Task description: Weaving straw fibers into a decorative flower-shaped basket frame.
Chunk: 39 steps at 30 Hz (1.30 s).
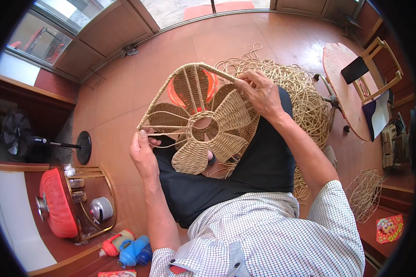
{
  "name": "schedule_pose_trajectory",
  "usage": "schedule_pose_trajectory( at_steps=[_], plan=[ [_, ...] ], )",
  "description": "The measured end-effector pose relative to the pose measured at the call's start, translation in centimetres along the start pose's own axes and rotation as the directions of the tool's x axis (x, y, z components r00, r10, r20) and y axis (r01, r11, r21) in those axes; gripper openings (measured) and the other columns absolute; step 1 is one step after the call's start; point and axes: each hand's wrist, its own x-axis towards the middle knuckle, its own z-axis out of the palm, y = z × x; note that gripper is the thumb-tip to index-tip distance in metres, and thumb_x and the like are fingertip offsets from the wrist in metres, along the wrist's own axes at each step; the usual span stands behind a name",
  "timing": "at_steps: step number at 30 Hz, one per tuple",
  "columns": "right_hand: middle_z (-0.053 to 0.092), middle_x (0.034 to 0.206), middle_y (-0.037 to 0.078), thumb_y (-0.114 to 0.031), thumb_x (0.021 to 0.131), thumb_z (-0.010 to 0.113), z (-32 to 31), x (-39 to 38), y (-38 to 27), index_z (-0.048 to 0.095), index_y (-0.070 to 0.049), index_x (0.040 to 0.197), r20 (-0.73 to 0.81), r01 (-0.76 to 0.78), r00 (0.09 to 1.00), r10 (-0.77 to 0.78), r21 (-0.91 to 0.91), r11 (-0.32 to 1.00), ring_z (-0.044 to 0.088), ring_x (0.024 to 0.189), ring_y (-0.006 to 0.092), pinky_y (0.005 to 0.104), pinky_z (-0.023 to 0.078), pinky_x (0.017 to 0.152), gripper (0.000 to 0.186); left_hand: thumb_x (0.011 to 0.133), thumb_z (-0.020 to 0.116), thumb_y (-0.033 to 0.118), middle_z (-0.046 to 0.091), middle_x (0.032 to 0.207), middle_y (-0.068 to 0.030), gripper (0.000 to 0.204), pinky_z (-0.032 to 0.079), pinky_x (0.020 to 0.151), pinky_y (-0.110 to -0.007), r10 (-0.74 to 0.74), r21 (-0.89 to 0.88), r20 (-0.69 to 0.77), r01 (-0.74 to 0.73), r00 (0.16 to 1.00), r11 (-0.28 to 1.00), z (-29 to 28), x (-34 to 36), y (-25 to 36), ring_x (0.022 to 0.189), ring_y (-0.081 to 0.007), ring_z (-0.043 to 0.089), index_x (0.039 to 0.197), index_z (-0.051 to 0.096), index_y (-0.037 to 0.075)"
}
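**Flower-shaped weaving, looks about midway**

Seems to be mid-weave: the wicker flower piece [189, 158] is above the lap [268, 154], some spokes [200, 87] bare. Left hand [144, 154] pinches the left corner, right hand's [263, 94] grip has the rim [217, 71]. Next move probably wants steady tension. Tiled floor [118, 111], cord heap [309, 99] right, fan [17, 134] left.

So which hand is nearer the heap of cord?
The right hand, gripping the woven piece beside the heap; the left hand is at the piece's opposite side.
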Motion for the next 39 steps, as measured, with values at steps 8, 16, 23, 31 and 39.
schedule_pose_trajectory(
  at_steps=[8, 16, 23, 31, 39],
  plan=[
    [0.068, 0.095, 0.004, -0.029, 0.101, 0.081, -0.9, -2.7, -1.0, 0.078, -0.006, 0.105, -0.1, 0.016, 0.995, -0.014, 0.023, 1.0, 0.062, 0.08, 0.0156, 0.0329, 0.053, 0.073, 0.023, 0.114, 0.059, 0.028, 0.073, 0.094, -0.0124, 0.032, 0.052, 0.087, -0.046, 0.221, 0.849, 0.155, -0.244, 0.963, 0.468, -1.4, 0.4, 1.8, 0.089, -0.0283, 0.067, 0.105, 0.077, 0.003],
    [0.069, 0.098, 0.006, -0.027, 0.1, 0.082, -0.6, -2.3, -0.8, 0.077, -0.009, 0.104, -0.075, 0.121, 0.99, -0.117, 0.05, 0.991, 0.068, 0.088, 0.0233, 0.0388, 0.056, 0.076, 0.019, 0.107, 0.065, 0.017, 0.07, 0.113, -0.0124, 0.019, 0.046, 0.101, -0.05, 0.426, 0.813, 0.303, -0.464, 0.853, 0.351, -2.7, -1.5, 1.2, 0.113, -0.0362, 0.061, 0.108, 0.076, 0.001],
    [0.07, 0.096, 0.005, -0.026, 0.097, 0.084, -1.7, -3.3, -0.6, 0.08, -0.009, 0.104, -0.025, 0.189, 0.982, -0.187, 0.159, 0.969, 0.07, 0.087, 0.0214, 0.0369, 0.057, 0.077, 0.018, 0.114, 0.059, 0.021, 0.067, 0.145, -0.0151, 0.03, 0.039, 0.123, -0.051, 0.436, 0.854, 0.275, -0.426, 0.857, 0.299, -3.4, -6.0, 0.0, 0.142, -0.0408, 0.055, 0.125, 0.076, -0.001],
    [0.069, 0.095, 0.005, -0.027, 0.099, 0.082, -0.8, -2.2, -1.3, 0.08, -0.01, 0.102, -0.075, 0.163, 0.985, -0.158, 0.073, 0.984, 0.07, 0.082, 0.0206, 0.0354, 0.057, 0.076, 0.018, 0.108, 0.063, 0.015, 0.071, 0.137, -0.012, 0.022, 0.044, 0.116, -0.048, 0.423, 0.779, 0.232, -0.427, 0.876, 0.458, -4.5, -2.9, 0.2, 0.132, -0.0351, 0.06, 0.11, 0.08, 0.0],
    [0.07, 0.099, 0.007, -0.035, 0.097, 0.083, 0.7, -0.6, -0.6, 0.08, -0.014, 0.1, -0.043, 0.096, 0.995, -0.092, 0.102, 0.99, 0.073, 0.089, 0.0288, 0.041, 0.059, 0.081, 0.021, 0.111, 0.06, 0.019, 0.074, 0.131, -0.0134, 0.029, 0.048, 0.11, -0.044, 0.253, 0.661, 0.215, -0.331, 0.943, 0.673, -5.0, 1.1, -1.7, 0.122, -0.0317, 0.066, 0.114, 0.082, 0.0]
  ],
)
